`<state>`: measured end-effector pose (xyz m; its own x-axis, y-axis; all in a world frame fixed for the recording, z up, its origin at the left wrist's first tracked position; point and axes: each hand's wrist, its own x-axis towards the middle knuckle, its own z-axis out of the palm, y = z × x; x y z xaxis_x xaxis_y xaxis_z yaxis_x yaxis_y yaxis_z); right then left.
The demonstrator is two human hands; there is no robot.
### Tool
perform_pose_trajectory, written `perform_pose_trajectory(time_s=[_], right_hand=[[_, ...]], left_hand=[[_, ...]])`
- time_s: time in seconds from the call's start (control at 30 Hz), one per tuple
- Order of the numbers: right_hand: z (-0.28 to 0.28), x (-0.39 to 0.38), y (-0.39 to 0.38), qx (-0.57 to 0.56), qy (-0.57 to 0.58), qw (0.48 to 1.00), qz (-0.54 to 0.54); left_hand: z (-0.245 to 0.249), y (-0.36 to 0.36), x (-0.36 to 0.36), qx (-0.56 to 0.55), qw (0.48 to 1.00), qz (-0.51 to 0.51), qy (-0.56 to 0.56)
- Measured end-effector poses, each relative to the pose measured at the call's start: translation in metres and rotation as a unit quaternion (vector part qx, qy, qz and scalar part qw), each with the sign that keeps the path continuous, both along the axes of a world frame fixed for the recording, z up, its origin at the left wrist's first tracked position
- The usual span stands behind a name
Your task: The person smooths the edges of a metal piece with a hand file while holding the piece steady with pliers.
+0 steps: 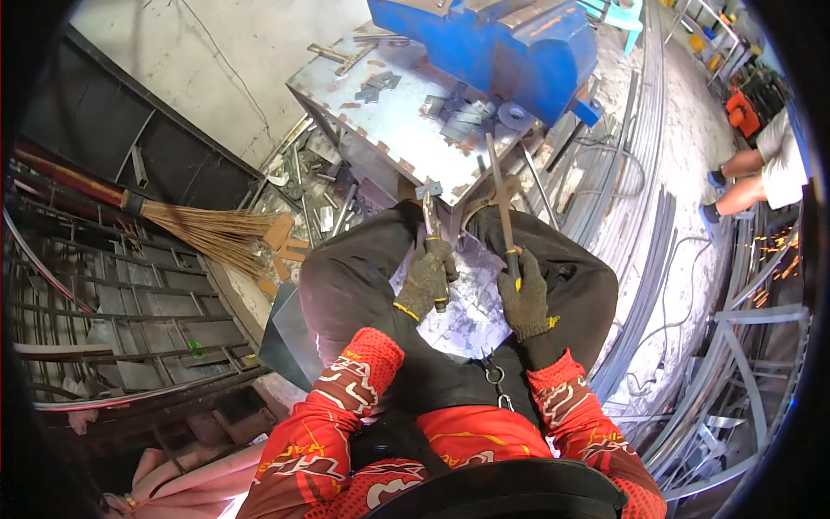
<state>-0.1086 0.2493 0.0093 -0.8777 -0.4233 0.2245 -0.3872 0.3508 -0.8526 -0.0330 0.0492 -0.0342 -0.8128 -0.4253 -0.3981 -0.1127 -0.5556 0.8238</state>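
Note:
My left hand [422, 284], in a grey knit glove, is closed around a pair of locking pliers [431, 218]. A small flat metal piece [429, 189] sits at the jaws of the pliers. My right hand [525, 303], gloved the same way, grips the handle of a long metal file [499, 190]. The file points up and away, its tip near the edge of the metal worktable [393, 130]. Pliers and file are apart, both above my spread knees. My fingers are partly hidden by the gloves and the angle.
A blue machine [510, 52] and several small metal plates [462, 117] stand on the worktable. A straw broom [207, 221] lies left by metal frames [147, 303]. Long metal bars [635, 285] line the floor at right. Another person's leg [739, 199] and orange sparks [765, 268] show far right.

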Motion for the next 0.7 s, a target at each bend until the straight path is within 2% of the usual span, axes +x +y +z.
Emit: perform_pose_trajectory(time_s=[0.07,0.1,0.2,0.23,0.27,0.33,0.4,0.43,0.47,0.5,0.53,0.67,0.7], right_hand=[[-0.006,0.001,-0.001,-0.002,-0.022,1.0,0.008],[0.0,0.005,-0.006,-0.02,-0.097,0.995,0.0],[0.006,0.013,-0.013,-0.027,-0.162,0.986,0.033],[0.0,0.014,-0.015,-0.039,-0.19,0.98,0.052],[0.001,0.013,-0.016,-0.035,-0.193,0.979,0.053],[0.01,0.013,-0.019,-0.028,-0.213,0.973,0.079],[0.002,0.014,-0.021,0.005,-0.169,0.984,0.053],[0.001,0.014,-0.02,0.004,-0.148,0.988,0.043],[-0.001,0.011,-0.018,0.001,-0.127,0.991,0.034],[-0.014,0.005,-0.013,0.007,-0.097,0.995,0.026],[0.002,0.003,-0.013,0.0,-0.091,0.996,0.013],[0.037,-0.022,0.0,0.005,-0.081,0.997,0.007],[0.049,-0.028,0.0,-0.005,-0.065,0.998,0.014]], left_hand=[[0.003,0.003,0.0,0.03,1.0,0.005,-0.005],[0.001,0.006,-0.003,0.049,0.998,0.027,0.008],[-0.007,0.016,-0.003,0.079,0.996,0.045,-0.005],[-0.011,0.018,-0.002,0.095,0.993,0.03,0.062],[-0.016,0.019,-0.001,0.109,0.985,0.015,0.13],[-0.009,0.017,0.0,0.086,0.987,-0.012,0.134],[0.0,0.021,-0.003,0.145,0.983,0.004,0.108],[0.002,0.019,-0.001,0.07,0.987,-0.037,0.14],[0.005,0.018,-0.002,0.07,0.987,-0.035,0.141],[0.019,0.017,-0.004,0.01,0.985,-0.076,0.154],[0.031,0.018,-0.003,-0.047,0.978,-0.118,0.163],[0.063,0.023,-0.012,-0.078,0.976,-0.155,0.131],[0.051,0.027,-0.017,-0.259,0.946,-0.148,0.124]])
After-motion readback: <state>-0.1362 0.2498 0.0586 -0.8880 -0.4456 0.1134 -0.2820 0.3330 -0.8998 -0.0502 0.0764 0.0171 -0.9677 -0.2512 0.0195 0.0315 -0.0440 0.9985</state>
